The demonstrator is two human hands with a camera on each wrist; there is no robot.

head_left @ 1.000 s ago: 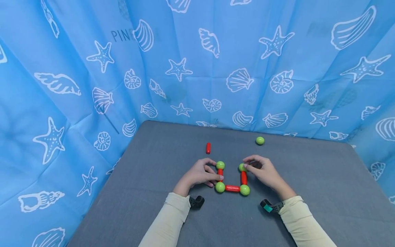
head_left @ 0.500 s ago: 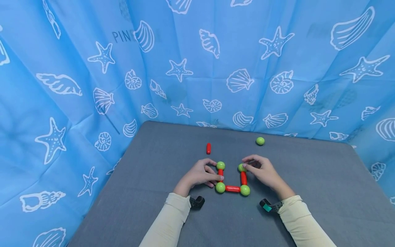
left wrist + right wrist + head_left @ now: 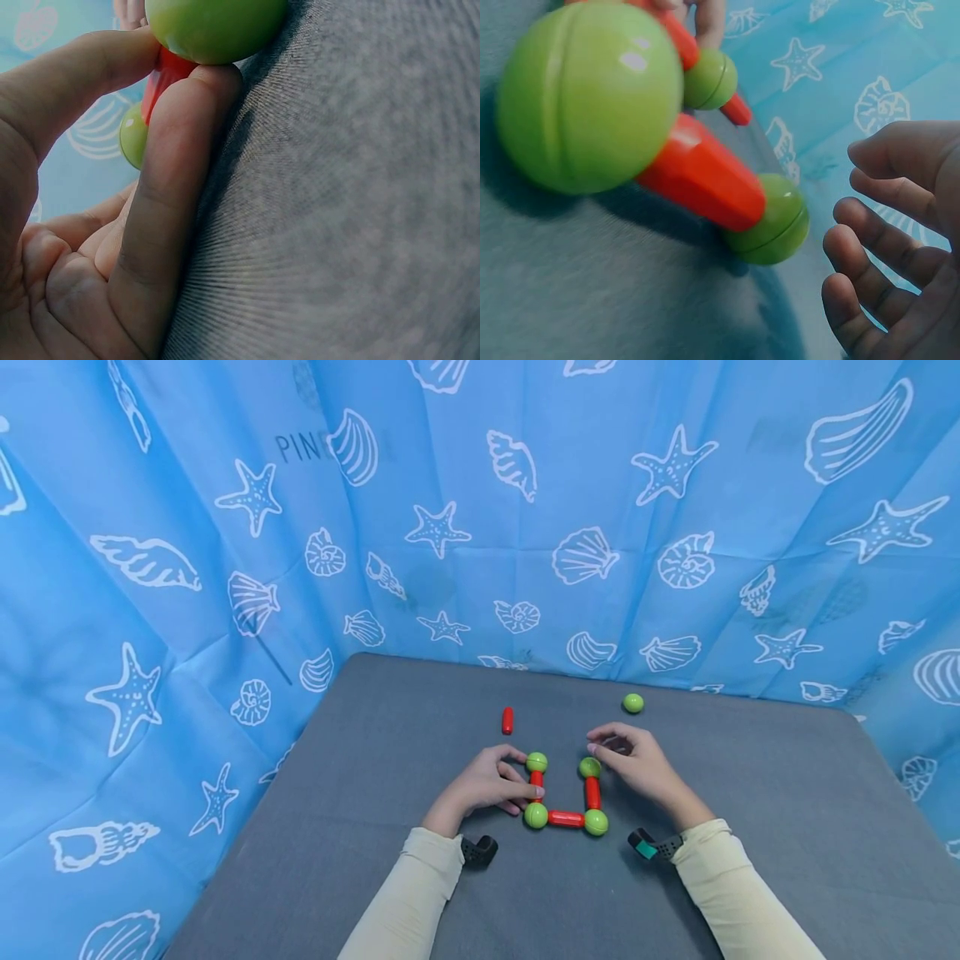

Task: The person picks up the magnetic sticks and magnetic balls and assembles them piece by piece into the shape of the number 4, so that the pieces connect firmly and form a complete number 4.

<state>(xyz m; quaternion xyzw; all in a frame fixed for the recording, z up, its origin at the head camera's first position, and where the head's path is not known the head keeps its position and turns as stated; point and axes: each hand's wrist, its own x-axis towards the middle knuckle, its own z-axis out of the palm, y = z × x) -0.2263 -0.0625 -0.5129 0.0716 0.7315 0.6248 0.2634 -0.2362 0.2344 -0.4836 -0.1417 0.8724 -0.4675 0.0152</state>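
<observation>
A U-shaped frame of red rods and green balls lies on the grey table. My left hand [image 3: 483, 785] pinches the frame's left red rod [image 3: 536, 778] between thumb and fingers. One finger touches the far left ball [image 3: 536, 762]. In the left wrist view, the thumb and a finger close on the rod beside a green ball [image 3: 217, 26]. My right hand [image 3: 643, 766] is just off the far right ball [image 3: 589, 767], fingers relaxed and holding nothing. The right wrist view shows a gap between those fingers and the far ball [image 3: 772, 225] on the right red rod [image 3: 705, 176].
A loose red rod [image 3: 507, 721] lies behind the frame. Farther back on the right sits a loose green ball [image 3: 633, 703]. A blue shell-print curtain [image 3: 480, 527] hangs behind and left of the grey table [image 3: 375, 735].
My right hand has let go of the far right ball and lifted slightly away from it. The left hand keeps its grip, and the frame stays where it was.
</observation>
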